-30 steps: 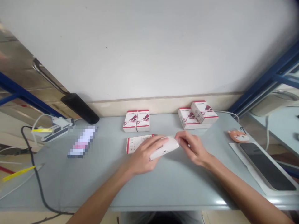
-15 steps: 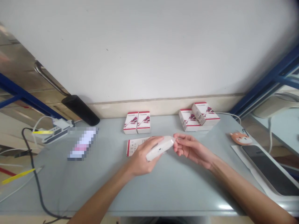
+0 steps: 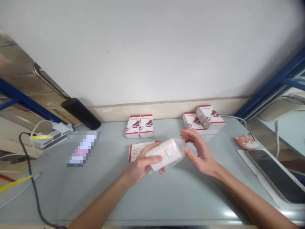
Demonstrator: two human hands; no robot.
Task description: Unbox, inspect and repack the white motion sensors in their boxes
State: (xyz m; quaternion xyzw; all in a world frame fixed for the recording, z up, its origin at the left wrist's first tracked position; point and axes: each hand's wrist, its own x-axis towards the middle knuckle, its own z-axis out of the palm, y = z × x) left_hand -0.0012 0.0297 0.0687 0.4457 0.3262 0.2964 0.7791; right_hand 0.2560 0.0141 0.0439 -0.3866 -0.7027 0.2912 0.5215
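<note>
Grey-blue counter point(image 3: 166, 197) sits against a white wall point(image 3: 152, 54) on my remote feed, with blue metal framing point(image 3: 269, 86) at the right corner. Both forearms enter from the bottom edge and converge toward mid-counter, elbows wide.

The left hand point(image 3: 143, 167) is clamped on a white packet point(image 3: 164, 154) wrapped in clear plastic, with the thumb across the top, fingers curled beneath and the wrist low. The right hand point(image 3: 200, 154) is raised and open, fingers spread and angled toward the packet's far end. Its fingertips point(image 3: 184, 133) sit just beside the clear wrap; I cannot confirm contact from this angle. The hands are close together, not clasped.

The packet is held tilted above the counter, over a printed card point(image 3: 135, 152) with a red edge that lies flat just beyond the left hand.

Farther back stand a pair of red-and-white boxes point(image 3: 139, 126), side by side, and to the right two more boxes point(image 3: 205, 119), one leaning on the other. On the right I log a smartphone point(image 3: 274, 175) on a white sheet point(image 3: 257, 171) and an orange fox-shaped trinket point(image 3: 246, 142). On the left are a pixelated, unreadable item point(image 3: 82, 149), a power strip point(image 3: 51, 141) and a black cable point(image 3: 30, 178).
</note>
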